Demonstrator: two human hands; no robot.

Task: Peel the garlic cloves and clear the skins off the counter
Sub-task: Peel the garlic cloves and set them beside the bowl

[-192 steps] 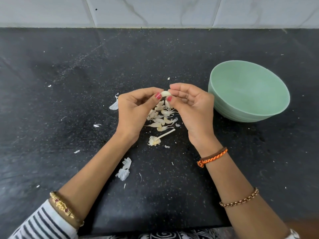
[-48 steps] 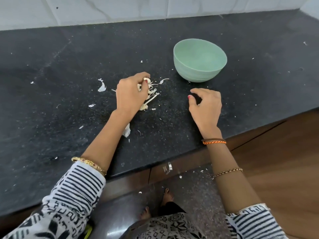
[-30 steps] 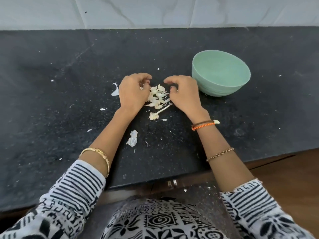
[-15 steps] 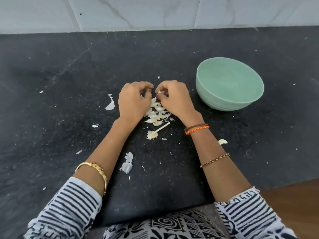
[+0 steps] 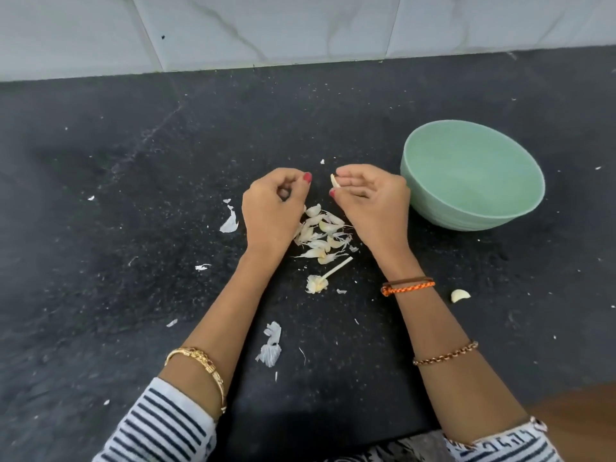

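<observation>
A pile of unpeeled garlic cloves (image 5: 320,235) lies on the black counter (image 5: 133,228) between my wrists. My right hand (image 5: 370,201) pinches one garlic clove (image 5: 334,180) at its fingertips, just above the pile. My left hand (image 5: 273,205) hovers a little to the left with its fingers curled, apart from that clove; I cannot tell if it holds a scrap. A bare garlic stem with its root (image 5: 321,278) lies below the pile. One peeled clove (image 5: 460,295) rests alone right of my right wrist. Papery skins (image 5: 230,223) (image 5: 270,345) are scattered around.
A mint-green bowl (image 5: 500,215) stands on the counter just right of my right hand, nothing visible in it. A white tiled wall (image 5: 300,28) backs the counter. The counter's front edge runs under my forearms, with brown wood at the lower right.
My hands have come apart: the right one now holds a clove alone, the left has drawn back a little. Before that the right hand returned from the counter's front edge.
</observation>
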